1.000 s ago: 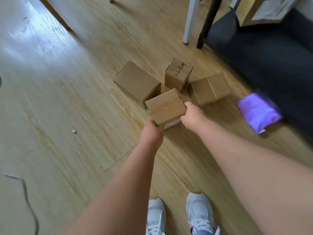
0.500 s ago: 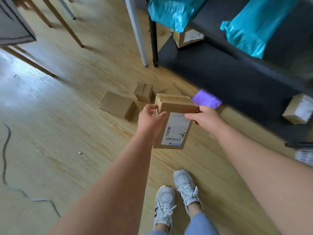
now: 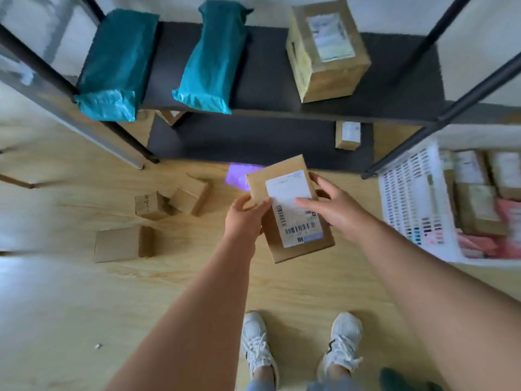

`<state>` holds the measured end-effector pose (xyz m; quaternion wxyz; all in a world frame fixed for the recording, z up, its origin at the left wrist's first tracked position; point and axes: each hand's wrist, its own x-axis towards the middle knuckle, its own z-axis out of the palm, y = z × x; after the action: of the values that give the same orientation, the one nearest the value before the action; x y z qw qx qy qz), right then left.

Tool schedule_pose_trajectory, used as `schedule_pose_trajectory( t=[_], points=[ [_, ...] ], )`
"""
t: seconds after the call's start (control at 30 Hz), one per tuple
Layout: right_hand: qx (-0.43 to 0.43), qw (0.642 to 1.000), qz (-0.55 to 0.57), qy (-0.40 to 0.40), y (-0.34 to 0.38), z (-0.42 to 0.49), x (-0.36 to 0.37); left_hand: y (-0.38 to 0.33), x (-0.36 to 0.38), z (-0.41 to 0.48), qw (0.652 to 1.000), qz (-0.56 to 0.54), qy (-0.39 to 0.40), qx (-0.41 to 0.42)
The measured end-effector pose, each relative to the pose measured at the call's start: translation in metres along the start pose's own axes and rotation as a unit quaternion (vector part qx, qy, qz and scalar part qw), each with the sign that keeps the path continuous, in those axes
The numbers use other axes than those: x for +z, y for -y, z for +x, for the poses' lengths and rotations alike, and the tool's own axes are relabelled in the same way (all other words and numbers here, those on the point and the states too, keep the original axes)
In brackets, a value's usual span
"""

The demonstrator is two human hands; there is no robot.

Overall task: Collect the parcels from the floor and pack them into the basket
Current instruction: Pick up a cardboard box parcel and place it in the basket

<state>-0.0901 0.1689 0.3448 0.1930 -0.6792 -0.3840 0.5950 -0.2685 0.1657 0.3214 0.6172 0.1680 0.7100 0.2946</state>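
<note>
The left hand (image 3: 244, 220) gripped the labelled parcel (image 3: 291, 218) at its 9 o'clock edge, with the thumb curled over the top face beside the white label. The right hand (image 3: 334, 211) lay open on the parcel from 3 o'clock, its fingers straight and spread, and one fingertip rested on the label. The parcel was held above the floor (image 3: 84, 292), tilted, with the barcode end toward the person.

At 3 o'clock from the parcel stood the white basket (image 3: 411, 198), which already contained several packages; these were blurred. At 9 o'clock three plain cardboard boxes (image 3: 124, 244) lay on the floor, two of them touching each other. A purple bag (image 3: 236, 177) lay at 11 o'clock, partly hidden behind the parcel. At 12 o'clock the dark shelf (image 3: 267, 66) carried two teal bags (image 3: 118, 60) and a taped box (image 3: 327, 49).
</note>
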Motion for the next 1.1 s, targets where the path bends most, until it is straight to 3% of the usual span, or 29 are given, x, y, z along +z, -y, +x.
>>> schedule_pose_trajectory(
  t=[0.33,0.47,0.53,0.57,0.63,0.7,0.77,0.83,0.93,1.0,1.1],
  points=[
    [0.085,0.994,0.063,-0.032,-0.104,-0.06,-0.158,0.032,0.184,-0.044,0.99,0.137,0.044,-0.009],
    [0.1,0.99,0.043,-0.087,-0.147,-0.084,-0.225,0.047,0.261,-0.074,0.947,0.311,0.069,0.05],
    [0.096,0.988,-0.022,-0.121,-0.162,-0.091,-0.251,0.043,0.295,-0.087,0.865,0.471,0.076,0.154],
    [0.094,0.984,-0.068,-0.133,-0.167,-0.094,-0.262,0.042,0.308,-0.094,0.801,0.554,0.076,0.214],
    [0.085,0.968,-0.183,-0.146,-0.179,-0.104,-0.287,0.041,0.339,-0.114,0.639,0.688,0.092,0.331],
    [0.052,0.941,-0.298,-0.152,-0.187,-0.113,-0.305,0.039,0.364,-0.124,0.496,0.759,0.139,0.399],
    [0.004,0.909,-0.389,-0.154,-0.192,-0.121,-0.322,0.039,0.387,-0.128,0.403,0.799,0.186,0.404],
    [-0.046,0.874,-0.46,-0.151,-0.197,-0.127,-0.336,0.04,0.407,-0.13,0.351,0.824,0.213,0.39],
    [-0.114,0.83,-0.524,-0.156,-0.206,-0.136,-0.357,0.046,0.429,-0.134,0.311,0.849,0.239,0.354],
    [-0.144,0.824,-0.524,-0.159,-0.21,-0.141,-0.369,0.05,0.437,-0.138,0.318,0.848,0.25,0.342],
    [-0.158,0.821,-0.517,-0.184,-0.22,-0.145,-0.384,0.055,0.449,-0.144,0.368,0.825,0.259,0.341]
  ],
)
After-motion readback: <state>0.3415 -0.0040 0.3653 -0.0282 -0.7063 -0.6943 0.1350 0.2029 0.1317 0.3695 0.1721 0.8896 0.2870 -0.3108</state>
